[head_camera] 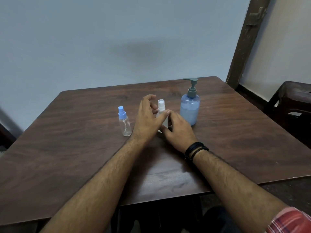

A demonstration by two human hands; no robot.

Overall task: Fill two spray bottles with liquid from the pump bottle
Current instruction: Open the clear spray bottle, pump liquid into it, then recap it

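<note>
Both hands are brought together around the white spray bottle [161, 108], which stands on the counter [235, 140] between them. The right hand [180, 130] lies low at the body of this bottle, and its fingers seem to be curled round it, but the grip itself is hidden behind the left hand, so it cannot be told for sure. The left hand [148, 118] is held beside the bottle with spread, relaxed fingers; its thumb reaches to the right hand, and nothing is clamped by it.

The step in hand is judged to be the opening of this bottle. To do it well, the body should be held firmly and kept upright by the right hand, while the white spray head is pinched by the left hand and turned off. The head carries a thin tube, so it should be lifted straight up and laid down on the counter close by.

The blue-capped spray bottle [124, 122] stands just to the left of the left hand. It is clear and looks empty. The pump bottle [190, 106] stands just beyond the right hand and is mostly full of a pale blue liquid. What is inside the white bottle cannot be seen.
</note>
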